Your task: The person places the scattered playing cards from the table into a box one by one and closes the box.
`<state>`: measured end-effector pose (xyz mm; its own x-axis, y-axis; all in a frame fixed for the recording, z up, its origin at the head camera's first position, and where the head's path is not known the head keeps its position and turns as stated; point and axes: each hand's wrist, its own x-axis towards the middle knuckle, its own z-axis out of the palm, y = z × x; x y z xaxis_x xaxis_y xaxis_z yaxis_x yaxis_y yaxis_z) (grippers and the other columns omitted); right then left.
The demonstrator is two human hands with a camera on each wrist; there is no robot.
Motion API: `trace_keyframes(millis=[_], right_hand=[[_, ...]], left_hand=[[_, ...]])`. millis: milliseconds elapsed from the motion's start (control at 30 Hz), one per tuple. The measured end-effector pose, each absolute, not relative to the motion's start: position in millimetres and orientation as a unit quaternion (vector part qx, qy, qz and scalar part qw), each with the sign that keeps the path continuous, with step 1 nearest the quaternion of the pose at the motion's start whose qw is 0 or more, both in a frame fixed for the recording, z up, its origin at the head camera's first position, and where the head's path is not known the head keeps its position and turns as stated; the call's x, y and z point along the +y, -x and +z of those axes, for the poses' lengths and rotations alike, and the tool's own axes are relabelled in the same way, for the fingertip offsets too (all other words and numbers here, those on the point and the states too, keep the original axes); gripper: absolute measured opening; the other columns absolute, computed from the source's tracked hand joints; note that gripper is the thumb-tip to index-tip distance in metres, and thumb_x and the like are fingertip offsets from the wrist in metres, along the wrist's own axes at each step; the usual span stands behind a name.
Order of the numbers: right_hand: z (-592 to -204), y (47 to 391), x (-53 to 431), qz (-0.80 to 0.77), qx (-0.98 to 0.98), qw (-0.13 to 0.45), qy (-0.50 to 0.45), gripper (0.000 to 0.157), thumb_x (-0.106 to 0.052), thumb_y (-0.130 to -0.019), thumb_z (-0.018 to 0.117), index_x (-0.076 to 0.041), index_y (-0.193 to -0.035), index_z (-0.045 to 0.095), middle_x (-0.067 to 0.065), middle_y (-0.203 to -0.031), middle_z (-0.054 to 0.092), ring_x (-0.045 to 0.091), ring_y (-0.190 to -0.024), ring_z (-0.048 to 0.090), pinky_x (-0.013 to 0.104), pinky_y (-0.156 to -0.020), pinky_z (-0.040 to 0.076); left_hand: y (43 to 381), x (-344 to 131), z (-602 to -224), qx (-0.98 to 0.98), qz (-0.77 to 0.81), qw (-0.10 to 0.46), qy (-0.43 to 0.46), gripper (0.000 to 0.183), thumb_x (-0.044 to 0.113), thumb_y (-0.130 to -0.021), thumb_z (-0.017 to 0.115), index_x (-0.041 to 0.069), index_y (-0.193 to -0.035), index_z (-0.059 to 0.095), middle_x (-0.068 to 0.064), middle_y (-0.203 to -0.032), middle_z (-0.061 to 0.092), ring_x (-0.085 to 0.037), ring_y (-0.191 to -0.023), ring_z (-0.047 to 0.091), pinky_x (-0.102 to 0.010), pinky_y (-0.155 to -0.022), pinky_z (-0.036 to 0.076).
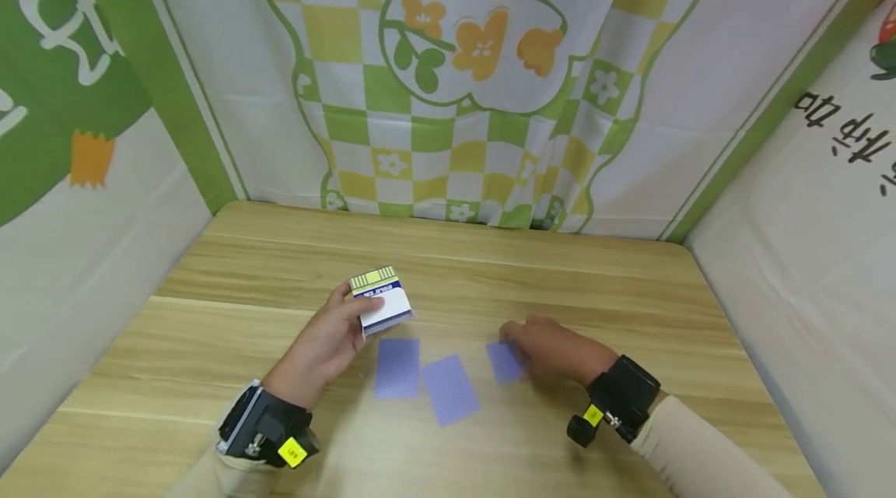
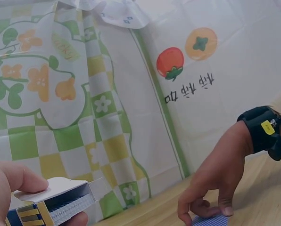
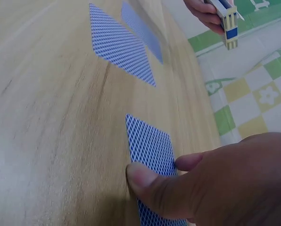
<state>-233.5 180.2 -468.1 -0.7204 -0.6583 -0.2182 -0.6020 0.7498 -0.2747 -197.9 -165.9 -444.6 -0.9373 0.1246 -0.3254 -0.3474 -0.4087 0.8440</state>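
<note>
My left hand holds a card box above the table, thumb across its white front. Through the box's open end, a stack of playing cards shows in the left wrist view. At the right, my right hand pinches a blue-patterned playing card by its edges, thumb on one side and a finger on the other. This card lies at the tabletop, face down. Two more face-down cards, a left one and a tilted middle one, lie on the table between the hands.
The wood-grain table runs back to a checked, flowered curtain. White and green printed cloth walls stand on both sides. Each wrist wears a black camera strap.
</note>
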Motion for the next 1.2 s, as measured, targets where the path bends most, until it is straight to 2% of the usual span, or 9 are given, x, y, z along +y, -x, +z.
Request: trace_keyframes(millis=[67,200,500,667,767,900,1000,1100,1200], right_hand=[[-467,232,181,-0.096,0.922,0.143,0.347,0.049,-0.014,-0.082,0.084,-0.014,-0.126,0.062,-0.003,-0.104,0.064,0.016,-0.096,0.055,0.035,-0.086,0.051],[-464,232,182,-0.077,0.919,0.12,0.369,0.059,-0.015,-0.074,0.09,-0.014,-0.125,0.062,-0.001,-0.112,0.061,0.018,-0.105,0.055,0.039,-0.094,0.05],[-456,237,171,-0.056,0.918,0.174,0.351,0.051,-0.012,-0.073,0.09,-0.021,-0.114,0.061,-0.006,-0.107,0.048,0.017,-0.106,0.047,0.036,-0.09,0.048],[-455,238,170,-0.036,0.917,0.177,0.357,0.049,-0.011,-0.073,0.089,-0.023,-0.109,0.059,-0.005,-0.11,0.048,0.018,-0.107,0.046,0.034,-0.088,0.049],[-454,237,169,-0.021,0.915,0.178,0.361,0.044,-0.013,-0.074,0.089,-0.024,-0.105,0.059,-0.007,-0.107,0.049,0.016,-0.102,0.047,0.031,-0.085,0.049],[-453,234,167,-0.039,0.915,0.193,0.351,0.04,-0.009,-0.075,0.086,-0.024,-0.097,0.056,-0.009,-0.095,0.052,0.013,-0.089,0.049,0.028,-0.076,0.047],[-453,230,165,-0.088,0.914,0.21,0.337,0.043,-0.007,-0.079,0.083,-0.021,-0.109,0.056,-0.007,-0.091,0.057,0.012,-0.079,0.052,0.027,-0.069,0.049],[-454,229,163,-0.129,0.909,0.205,0.339,0.047,-0.011,-0.087,0.079,-0.02,-0.125,0.054,-0.005,-0.096,0.062,0.009,-0.08,0.057,0.027,-0.069,0.052],[-455,230,158,-0.163,0.899,0.18,0.365,0.03,-0.016,-0.092,0.074,-0.019,-0.119,0.062,-0.009,-0.096,0.064,0.005,-0.084,0.058,0.026,-0.074,0.052]], left_hand=[[198,-165,-444,0.529,0.83,0.141,0.105,0.083,0.002,-0.097,0.056,0.016,-0.159,0.003,-0.015,-0.146,0.041,-0.013,-0.105,0.066,-0.028,-0.096,0.056],[197,-163,-445,0.527,0.831,0.145,0.105,0.081,0.0,-0.096,0.056,0.016,-0.158,0.005,-0.013,-0.142,0.045,-0.013,-0.104,0.067,-0.029,-0.096,0.056],[197,-165,-447,0.523,0.834,0.143,0.103,0.082,0.001,-0.097,0.056,0.017,-0.158,0.004,-0.014,-0.145,0.042,-0.013,-0.105,0.066,-0.03,-0.098,0.055],[198,-165,-447,0.524,0.833,0.143,0.104,0.081,0.001,-0.097,0.055,0.017,-0.158,0.004,-0.015,-0.146,0.042,-0.012,-0.104,0.066,-0.031,-0.098,0.055],[197,-166,-447,0.524,0.833,0.143,0.107,0.081,0.001,-0.097,0.054,0.017,-0.158,0.005,-0.014,-0.145,0.042,-0.012,-0.104,0.066,-0.03,-0.098,0.055],[197,-166,-446,0.518,0.836,0.143,0.108,0.079,0.0,-0.097,0.054,0.018,-0.157,0.005,-0.012,-0.143,0.043,-0.012,-0.103,0.067,-0.029,-0.096,0.056],[197,-166,-446,0.514,0.839,0.142,0.108,0.079,-0.001,-0.097,0.054,0.019,-0.156,0.006,-0.012,-0.142,0.044,-0.012,-0.103,0.067,-0.03,-0.096,0.056],[197,-166,-446,0.514,0.839,0.142,0.107,0.08,-0.001,-0.097,0.054,0.019,-0.157,0.005,-0.013,-0.145,0.042,-0.012,-0.104,0.067,-0.031,-0.097,0.056],[198,-166,-445,0.514,0.839,0.141,0.107,0.081,-0.001,-0.097,0.054,0.019,-0.157,0.004,-0.015,-0.148,0.039,-0.013,-0.104,0.066,-0.031,-0.097,0.055]])
